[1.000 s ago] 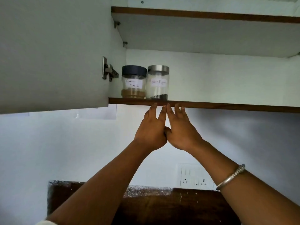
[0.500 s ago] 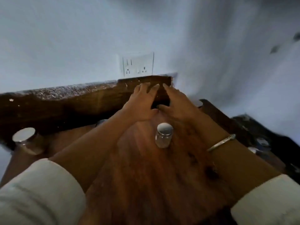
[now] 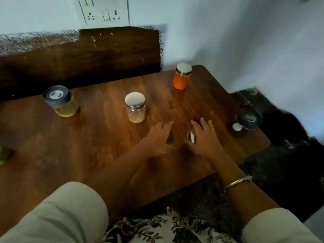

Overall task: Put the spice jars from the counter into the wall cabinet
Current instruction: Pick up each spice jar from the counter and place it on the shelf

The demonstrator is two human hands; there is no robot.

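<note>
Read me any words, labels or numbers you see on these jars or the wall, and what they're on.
No text can be read anywhere.
Pale marks on the grey lid and the dark lid: too blurred to read.
The socket plate: no lettering visible.

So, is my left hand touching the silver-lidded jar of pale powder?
Apart. The head view shows bare counter between the left hand and the pale powder jar.

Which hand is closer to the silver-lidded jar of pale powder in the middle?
Left. The left hand hovers just right of the pale powder jar, fingertips short of it. The right hand is farther right, beyond the left hand, over a smaller jar.
</note>
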